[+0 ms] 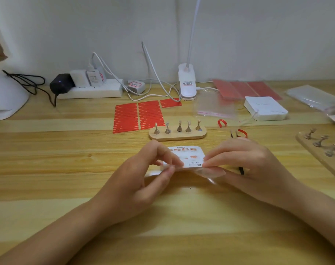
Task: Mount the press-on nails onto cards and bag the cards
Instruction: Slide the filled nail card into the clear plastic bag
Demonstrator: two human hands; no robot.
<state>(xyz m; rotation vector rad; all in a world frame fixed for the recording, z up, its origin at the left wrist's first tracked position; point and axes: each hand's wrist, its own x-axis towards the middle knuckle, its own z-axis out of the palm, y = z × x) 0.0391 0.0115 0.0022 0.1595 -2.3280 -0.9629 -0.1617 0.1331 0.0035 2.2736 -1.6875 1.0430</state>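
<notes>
A white printed card [189,154] is held just above the wooden table [67,169] at the centre. My left hand [143,175] pinches its near left edge between thumb and fingers. My right hand [245,165] pinches its near right edge, where a clear film or bag edge [210,173] shows under the card. A wooden stand [178,133] with several metal nail holders sits just behind the card. Clear bags [214,106] lie further back on the right, next to a stack of white cards [266,108].
Red adhesive strips [138,115] lie behind the stand. Black tweezers [237,150] and red peeled liners [222,123] sit by my right hand. A second holder board [325,150] is at the right edge. A power strip [90,90], cables and a clip lamp [187,83] line the wall.
</notes>
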